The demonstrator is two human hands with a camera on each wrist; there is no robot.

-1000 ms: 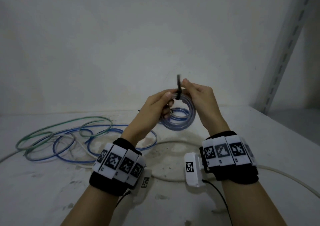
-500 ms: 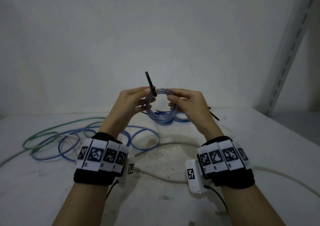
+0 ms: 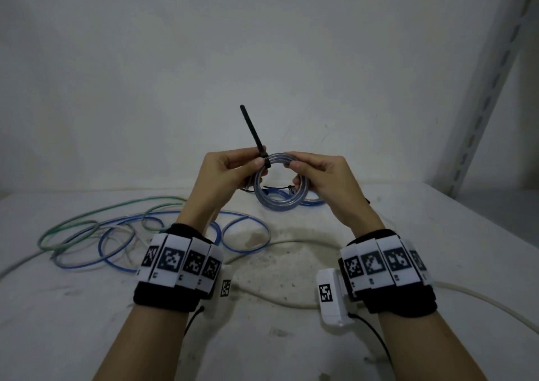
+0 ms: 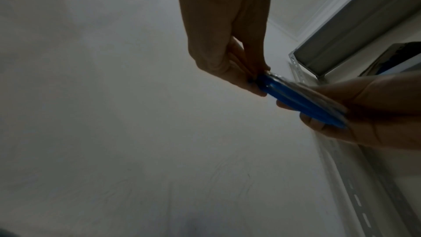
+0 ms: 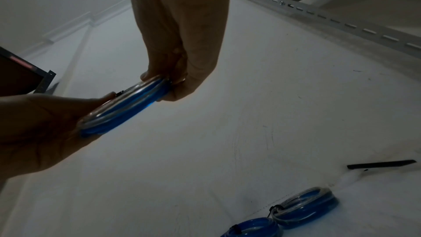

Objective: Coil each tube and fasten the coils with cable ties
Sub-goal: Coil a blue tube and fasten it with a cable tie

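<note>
Both hands hold a small coil (image 3: 279,182) of clear and blue tube up in the air above the table (image 3: 291,337), in front of the wall. The left hand (image 3: 224,173) pinches the coil's upper left part between thumb and curled fingers, right at the black tie (image 3: 256,138) that wraps the coil there; the tie's free tail sticks up and leans left. The right hand (image 3: 323,176) pinches the coil's upper right side, thumb on top and fingers curled behind it. In the right wrist view the coil (image 5: 127,107) shows edge-on between the two hands, several turns stacked together.

Two tied coils (image 5: 303,208) lie side by side on the table beyond the hands, and a loose black tie (image 5: 382,164) lies near them. Uncoiled tubes (image 3: 116,234), green, blue and clear, sprawl in loose loops on the table's left side. A white hose (image 3: 291,303) runs across the table under the wrists. A slotted metal post (image 3: 490,88) stands at the right
</note>
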